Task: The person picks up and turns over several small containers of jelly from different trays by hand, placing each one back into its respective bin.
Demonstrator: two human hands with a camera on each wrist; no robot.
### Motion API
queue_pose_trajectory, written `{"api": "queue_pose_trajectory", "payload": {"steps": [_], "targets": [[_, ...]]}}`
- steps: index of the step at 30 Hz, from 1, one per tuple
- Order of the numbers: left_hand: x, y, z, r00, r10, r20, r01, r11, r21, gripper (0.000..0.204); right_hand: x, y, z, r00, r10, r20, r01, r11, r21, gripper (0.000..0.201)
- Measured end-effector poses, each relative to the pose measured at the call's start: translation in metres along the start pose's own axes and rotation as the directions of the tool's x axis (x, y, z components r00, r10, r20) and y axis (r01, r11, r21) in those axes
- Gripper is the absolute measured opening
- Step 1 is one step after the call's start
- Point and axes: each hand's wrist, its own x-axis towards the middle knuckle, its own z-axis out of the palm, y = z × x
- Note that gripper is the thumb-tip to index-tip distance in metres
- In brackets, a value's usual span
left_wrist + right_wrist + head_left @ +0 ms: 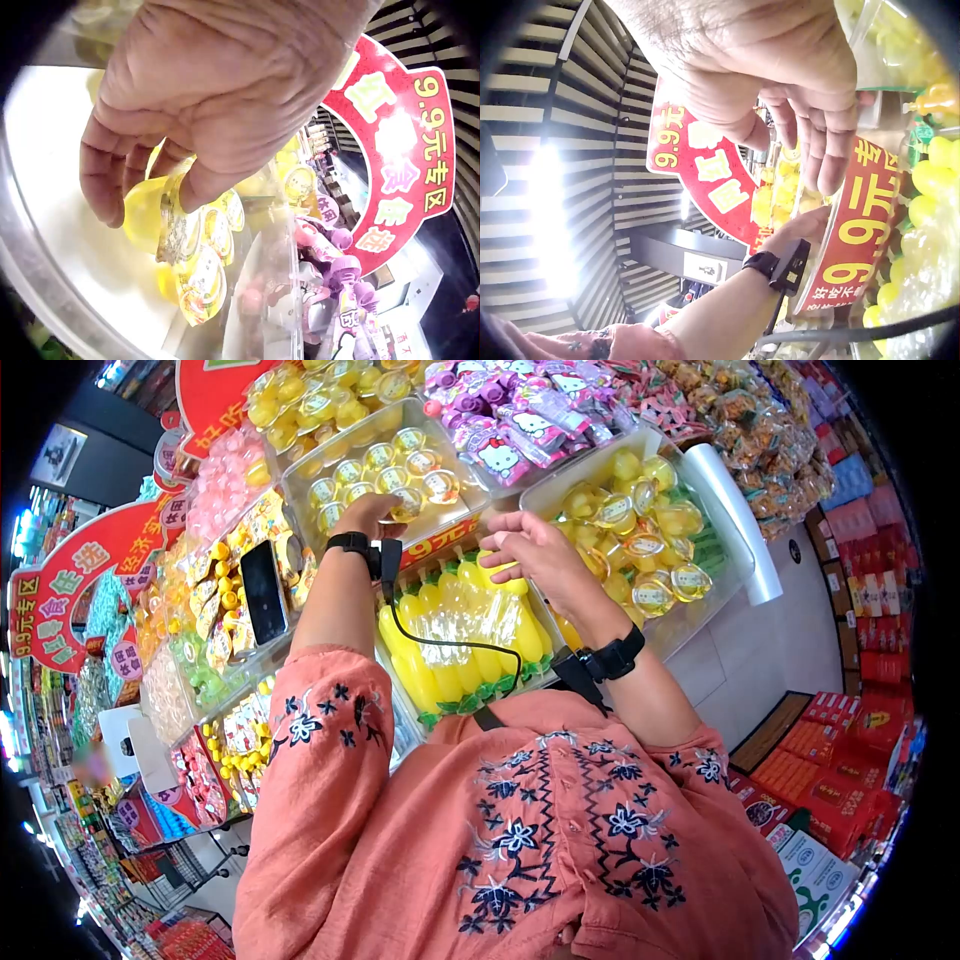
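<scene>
My left hand [368, 515] reaches into a clear plastic bin of yellow jelly cups [380, 455]. In the left wrist view its thumb and fingers pinch one jelly cup [146, 214], whose foil lid faces away from the palm. More lidded jelly cups [202, 281] lie just beneath it on the white bin floor. My right hand [548, 560] hovers with fingers loosely extended and nothing in them, over the near edge of the bins. Below it lie long yellow wrapped pieces with green ends [460, 635]. A red price sign [855, 225] stands beside the right fingertips in the right wrist view.
Another bin of yellow jelly cups [645, 545] sits to the right, near a rolled clear plastic sheet [735, 520]. Purple packets [520, 430] lie behind. A black phone [263, 592] rests on snacks at left. A black cable [455, 643] hangs from the left wrist.
</scene>
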Motion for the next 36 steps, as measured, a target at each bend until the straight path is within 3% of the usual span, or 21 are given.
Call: {"api": "queue_pose_trajectory", "payload": {"steps": [9, 15, 24, 27, 28, 29, 31, 33, 36], "targets": [[0.013, -0.012, 0.001, 0.996, -0.081, -0.042, 0.081, 0.997, -0.014, 0.032, 0.001, 0.003, -0.005, 0.999, 0.039, 0.013, -0.039, 0.999, 0.0, 0.034], [0.018, -0.016, -0.002, 0.999, -0.001, -0.042, -0.001, 1.0, -0.029, 0.032, 0.003, 0.009, -0.005, 0.998, 0.05, 0.037, -0.05, 0.999, -0.003, 0.034], [0.036, -0.021, -0.006, 0.997, -0.069, -0.02, 0.067, 0.995, -0.08, 0.033, -0.004, 0.008, -0.007, 0.996, 0.061, 0.061, -0.059, 0.998, -0.036, 0.036], [0.012, -0.008, -0.004, 0.997, -0.008, -0.073, 0.02, 0.985, 0.172, 0.038, -0.011, 0.005, -0.01, 0.996, 0.063, 0.066, -0.059, 0.996, -0.061, 0.036], [0.007, 0.004, -0.005, 0.997, -0.064, -0.05, 0.074, 0.97, 0.23, 0.04, -0.015, 0.0, -0.011, 0.996, 0.059, 0.065, -0.054, 0.995, -0.08, 0.036], [-0.001, 0.009, -0.006, 0.997, 0.019, -0.081, 0.012, 0.931, 0.364, 0.045, -0.021, -0.005, -0.014, 0.997, 0.057, 0.058, -0.051, 0.994, -0.1, 0.036], [-0.02, 0.022, -0.001, 0.987, 0.122, -0.103, -0.063, 0.889, 0.454, 0.05, -0.028, -0.012, -0.027, 0.998, 0.052, 0.024, -0.048, 0.989, -0.142, 0.035], [-0.051, 0.038, 0.008, 0.971, 0.24, 0.017, -0.22, 0.858, 0.464, 0.053, -0.036, -0.019, -0.045, 0.999, 0.025, -0.039, -0.031, 0.987, -0.156, 0.033], [-0.105, 0.05, 0.038, 0.902, 0.43, 0.032, -0.427, 0.881, 0.202, 0.041, -0.045, -0.027, -0.086, 0.983, -0.078, -0.165, 0.049, 0.984, -0.17, 0.032]]}}
